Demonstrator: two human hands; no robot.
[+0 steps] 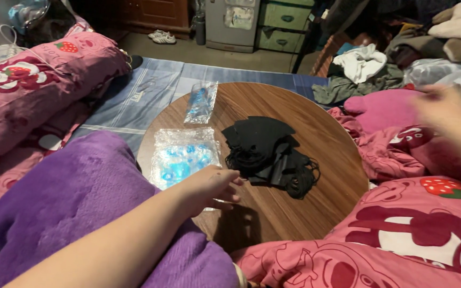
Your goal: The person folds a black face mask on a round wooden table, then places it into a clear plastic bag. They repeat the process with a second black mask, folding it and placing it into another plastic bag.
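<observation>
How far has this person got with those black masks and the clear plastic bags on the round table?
Hardly begun, it seems. Done: nothing clearly, since the pile of black masks lies loose on the round table. In hand: the left hand reaches toward the stack of clear bags, holding nothing visible; the right hand is blurred, off to the side. Left: the whole pile, plus a separate small bag.

Round wooden table (316, 176) stands on a blue striped mat (150, 90). Grey floor (214, 53) beyond, dimly lit. Green drawers (284, 24) and wooden cabinet (156, 13) line the far wall.
</observation>
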